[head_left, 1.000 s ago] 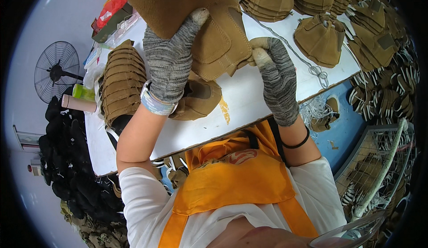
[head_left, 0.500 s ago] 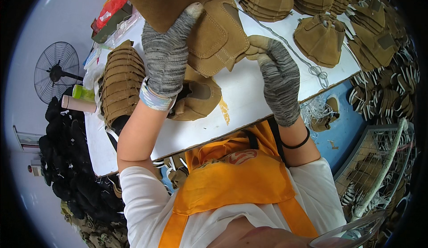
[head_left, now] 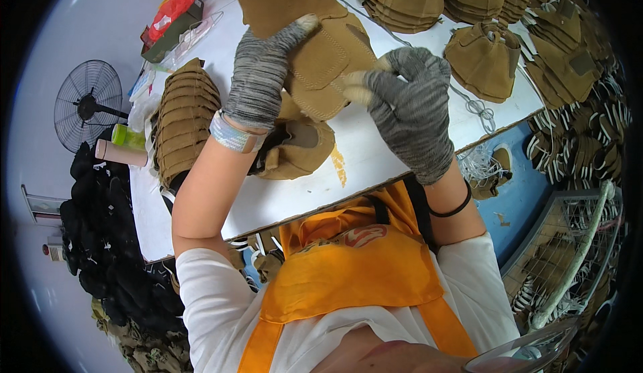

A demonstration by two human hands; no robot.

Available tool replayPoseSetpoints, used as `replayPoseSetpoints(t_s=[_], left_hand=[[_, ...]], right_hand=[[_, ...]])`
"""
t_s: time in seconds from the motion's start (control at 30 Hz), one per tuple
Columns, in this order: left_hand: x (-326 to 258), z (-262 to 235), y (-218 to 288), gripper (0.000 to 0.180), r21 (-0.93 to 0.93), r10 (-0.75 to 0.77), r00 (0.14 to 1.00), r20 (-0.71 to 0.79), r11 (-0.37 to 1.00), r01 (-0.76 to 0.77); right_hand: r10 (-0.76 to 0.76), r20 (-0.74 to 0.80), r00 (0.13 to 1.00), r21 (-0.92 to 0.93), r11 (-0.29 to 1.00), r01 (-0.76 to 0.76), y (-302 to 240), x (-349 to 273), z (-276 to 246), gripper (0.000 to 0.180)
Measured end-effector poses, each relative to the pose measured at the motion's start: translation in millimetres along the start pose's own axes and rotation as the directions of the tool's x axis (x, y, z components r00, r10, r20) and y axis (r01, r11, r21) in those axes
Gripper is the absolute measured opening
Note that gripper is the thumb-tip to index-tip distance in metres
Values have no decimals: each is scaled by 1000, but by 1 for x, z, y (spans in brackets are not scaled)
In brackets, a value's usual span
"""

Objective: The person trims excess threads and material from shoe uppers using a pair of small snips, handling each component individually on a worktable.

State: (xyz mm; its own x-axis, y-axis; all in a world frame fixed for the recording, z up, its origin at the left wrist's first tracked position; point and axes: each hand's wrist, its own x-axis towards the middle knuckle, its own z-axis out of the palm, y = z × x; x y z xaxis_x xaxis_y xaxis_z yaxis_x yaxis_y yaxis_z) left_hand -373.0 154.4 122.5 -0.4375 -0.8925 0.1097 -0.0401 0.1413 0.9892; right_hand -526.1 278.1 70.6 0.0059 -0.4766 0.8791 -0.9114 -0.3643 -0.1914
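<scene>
At the far left a floor fan [head_left: 87, 105] stood off the desk [head_left: 375, 165], beside a dark heap of black pieces [head_left: 100, 239] on the floor, out of the way of the work. On the left part of the white desk a tall stack of tan pieces [head_left: 182, 121] lay within easy reach of the left arm, a pale tube [head_left: 120, 152] just beside it. The left hand [head_left: 258, 78], in a grey knit glove, was closed over the upper edge of a tan suede shoe upper [head_left: 328, 58], lifting it clear of the desk so both sides could be worked. Below it another tan upper [head_left: 298, 148] rested on the desk. The right hand [head_left: 408, 105], gloved alike, pinched the held upper's right edge between thumb and fingers, probably steadying it against the left hand's pull; the exact grip was hidden by the glove. Further right more stacked tan uppers [head_left: 482, 58] lay sorted on the far side, a loose white cord [head_left: 472, 108] near them
</scene>
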Motion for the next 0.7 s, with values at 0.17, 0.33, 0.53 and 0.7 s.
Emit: replayPoseSetpoints(t_s=[0.17, 0.33, 0.53, 0.7], left_hand=[[4, 0, -5, 36, 63, 59, 988, 142, 996, -69], [3, 2, -5, 35, 87, -2, 987, 162, 996, -12], [2, 0, -1, 35, 123, -6, 992, 126, 992, -9], [15, -10, -6, 35, -170, 49, 999, 8, 984, -47]], right_hand=[[423, 320, 848, 432, 731, -528, 2, 6, -3, 26], [521, 599, 608, 407, 455, -792, 5, 9, -7, 38], [500, 398, 769, 623, 468, -627, 19, -1, 0, 31], [692, 366, 622, 560, 370, -741, 16, -9, -8, 28]])
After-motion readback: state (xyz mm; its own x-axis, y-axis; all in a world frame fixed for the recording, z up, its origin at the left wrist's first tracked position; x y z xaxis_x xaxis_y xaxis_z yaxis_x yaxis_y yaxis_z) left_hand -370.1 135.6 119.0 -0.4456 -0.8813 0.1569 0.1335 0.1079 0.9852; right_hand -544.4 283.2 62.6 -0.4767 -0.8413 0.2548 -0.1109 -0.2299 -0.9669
